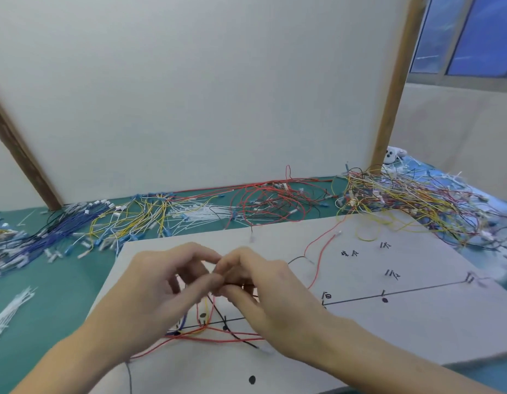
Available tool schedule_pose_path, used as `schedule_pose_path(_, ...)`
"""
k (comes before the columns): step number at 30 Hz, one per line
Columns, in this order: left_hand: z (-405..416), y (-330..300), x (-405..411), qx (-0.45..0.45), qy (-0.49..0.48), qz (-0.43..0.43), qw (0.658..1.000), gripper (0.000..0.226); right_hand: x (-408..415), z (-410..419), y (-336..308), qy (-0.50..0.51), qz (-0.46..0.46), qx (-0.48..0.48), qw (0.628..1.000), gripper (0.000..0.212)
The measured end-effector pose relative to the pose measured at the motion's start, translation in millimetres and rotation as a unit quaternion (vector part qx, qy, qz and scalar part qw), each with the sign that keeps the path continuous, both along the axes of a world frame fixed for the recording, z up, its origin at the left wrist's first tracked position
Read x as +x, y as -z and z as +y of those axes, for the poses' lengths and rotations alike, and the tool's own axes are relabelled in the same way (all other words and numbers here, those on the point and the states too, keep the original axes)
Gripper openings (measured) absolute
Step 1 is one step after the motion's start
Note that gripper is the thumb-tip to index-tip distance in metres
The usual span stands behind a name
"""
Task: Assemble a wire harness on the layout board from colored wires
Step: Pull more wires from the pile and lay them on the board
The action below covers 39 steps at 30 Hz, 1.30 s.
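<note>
Wires gather nearest us: our left hand (161,282) and right hand (261,282) meet fingertip to fingertip above the layout board (360,331), both pinching the wire bundle (206,328), we judge to keep the strands together while we work the joint. From the pinch, red, yellow, blue and black strands fan down across the board's drawn line, probably so each follows its marked route. Left on the green surface (61,285) lies a bunch of white cable ties (10,317), within reach for binding. Farther back, sorted piles wait: blue wires (47,231), red wires (275,200), a mixed tangle (417,200).
</note>
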<state>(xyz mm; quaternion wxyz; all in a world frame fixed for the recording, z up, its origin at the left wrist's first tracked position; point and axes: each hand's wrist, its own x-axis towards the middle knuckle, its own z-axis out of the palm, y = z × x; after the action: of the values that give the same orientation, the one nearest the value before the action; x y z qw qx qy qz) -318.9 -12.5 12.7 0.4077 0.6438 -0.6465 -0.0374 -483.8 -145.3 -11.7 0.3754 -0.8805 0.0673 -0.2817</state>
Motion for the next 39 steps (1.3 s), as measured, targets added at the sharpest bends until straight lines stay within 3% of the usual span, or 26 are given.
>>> schedule_pose_path(4, -8, -5, 7, -0.008, -0.017, -0.004, 1.000, 0.004, -6, -5, -5, -0.008, 0.008, 0.014, 1.000, 0.031)
schedule_pose_path(7, -4, -2, 20, -0.041, -0.030, -0.068, 0.996, 0.019, -16, -39, -6, 0.046, 0.102, -0.173, 0.979, 0.038)
schedule_pose_path(9, -2, -2, 35, -0.084, -0.069, -0.040, 0.993, 0.021, -23, -76, -4, 0.106, 0.158, -0.226, 0.955, 0.033)
schedule_pose_path(15, -3, -27, 90, -0.190, -0.177, 0.090, 0.961, 0.047, -40, -203, 12, 0.313, 0.206, -0.152, 0.915, 0.041)
schedule_pose_path(20, -31, -54, 84, -0.240, -0.172, 0.121, 0.948, 0.021, -50, -262, 20, 0.349, 0.219, -0.128, 0.902, 0.029)
schedule_pose_path(25, -45, -98, 100, -0.261, -0.188, 0.152, 0.934, 0.021, -56, -289, 16, 0.367, 0.173, -0.053, 0.912, 0.017)
schedule_pose_path(32, -64, -85, 139, -0.214, -0.231, 0.161, 0.935, 0.021, -60, -290, 18, 0.312, 0.221, -0.021, 0.924, 0.065)
schedule_pose_path(34, -59, -68, 152, -0.176, -0.240, 0.159, 0.941, 0.026, -64, -286, 20, 0.297, 0.192, 0.000, 0.935, 0.058)
schedule_pose_path(37, -46, -45, 157, -0.156, -0.231, 0.193, 0.941, 0.021, -65, -284, 21, 0.306, 0.131, -0.020, 0.943, 0.023)
schedule_pose_path(39, -38, -31, 155, -0.144, -0.234, 0.205, 0.939, 0.034, -64, -285, 17, 0.309, 0.146, -0.073, 0.937, 0.023)
